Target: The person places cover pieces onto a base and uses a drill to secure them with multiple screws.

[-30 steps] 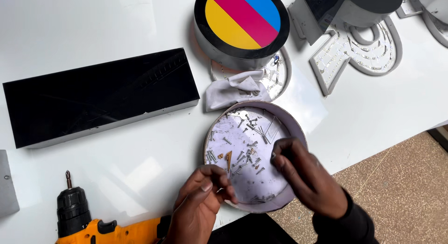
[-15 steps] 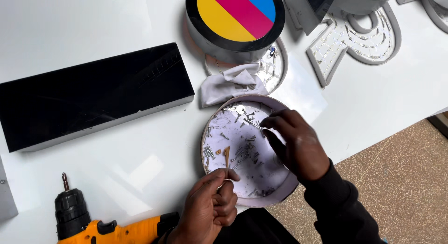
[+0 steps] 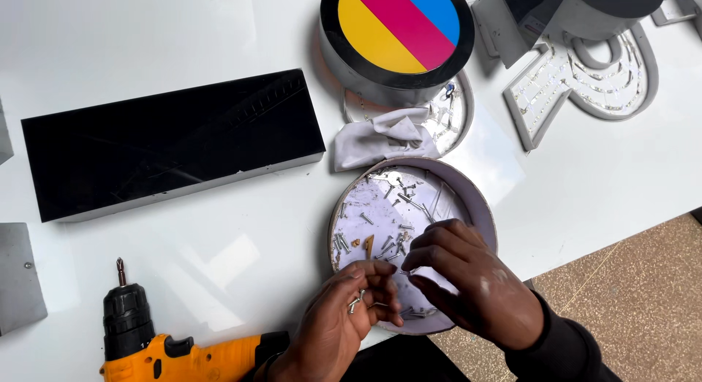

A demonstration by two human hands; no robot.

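A round shallow tray (image 3: 484, 203) with a white floor lies on the white table near its front edge. Several small silver screws (image 3: 387, 228) are scattered in it. My left hand (image 3: 338, 325) rests at the tray's near rim and pinches a few screws between its fingertips. My right hand (image 3: 468, 281) is over the tray's near right part, fingers curled down and meeting the left fingertips; whether it grips a screw I cannot tell.
An orange and black cordless drill (image 3: 157, 342) lies at the front left. A long black box (image 3: 168, 144) lies to the left. Behind the tray are a crumpled white cloth (image 3: 376, 141), a round sign with yellow, pink and blue stripes (image 3: 398, 27) and grey sign letters (image 3: 585, 75).
My right hand has moved from the tray's upper right down to its near side, next to my left hand. The left hand now holds screws at its fingertips.
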